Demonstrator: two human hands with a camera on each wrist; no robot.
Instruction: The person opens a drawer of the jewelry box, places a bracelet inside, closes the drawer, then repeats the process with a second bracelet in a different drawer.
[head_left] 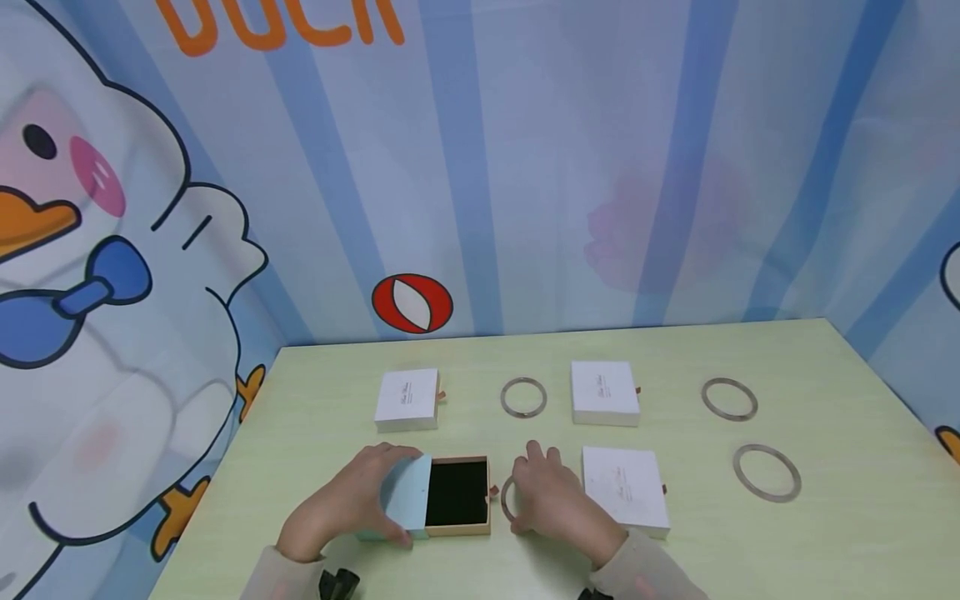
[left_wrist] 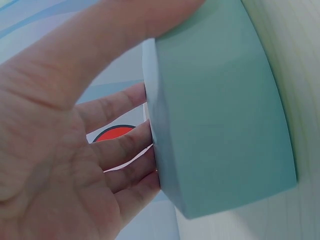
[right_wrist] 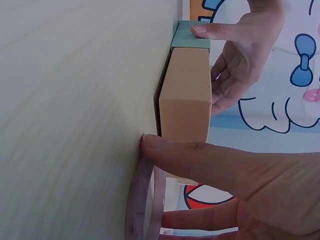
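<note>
My left hand (head_left: 348, 496) grips a light blue-green gift box sleeve (head_left: 405, 492), thumb along the near side and fingertips against the far side. From the sleeve's right end a tan drawer (head_left: 459, 530) with a dark lining and a small ribbon tab stands pulled out. Just right of the drawer, my right hand (head_left: 553, 497) pinches a pale purplish-grey bangle (right_wrist: 139, 205), with the thumb on its near edge and the fingers toward the far side. The bangle seems to lie low at the table, and the hand hides much of it in the head view.
White boxes with ribbon tabs stand behind at left (head_left: 407, 400), behind at centre (head_left: 604, 392) and right of my right hand (head_left: 626, 490). Other bangles lie on the table (head_left: 337, 375): one between the rear boxes (head_left: 523, 416), two at right (head_left: 730, 415) (head_left: 767, 497).
</note>
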